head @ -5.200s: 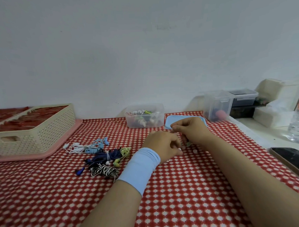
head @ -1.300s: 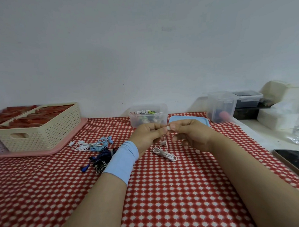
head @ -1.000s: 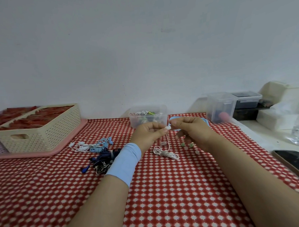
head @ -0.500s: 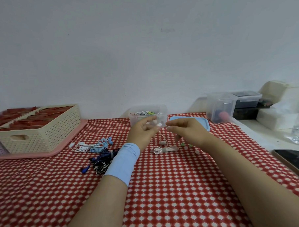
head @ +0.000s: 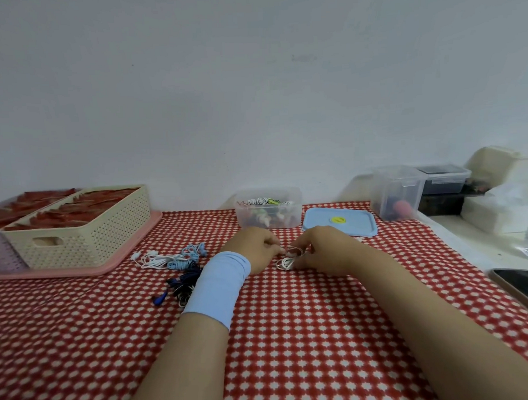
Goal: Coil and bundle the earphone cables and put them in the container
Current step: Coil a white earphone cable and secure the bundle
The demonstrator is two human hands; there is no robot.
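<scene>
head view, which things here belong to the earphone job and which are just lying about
Job: white earphone cable, held by left hand and right hand; clear container; blue lid; loose earphones pile.
Lying about: cream basket; phone; side bin.

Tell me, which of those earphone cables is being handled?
The white cable held between the left hand and right hand. The other white one, the light blue and the dark blue lie loose to the left.

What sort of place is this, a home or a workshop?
Probably a home, set up as a sorting station: a red checked tablecloth, a clear container of bundled earphones with its blue lid beside it, and a cream basket by a plain wall.
</scene>
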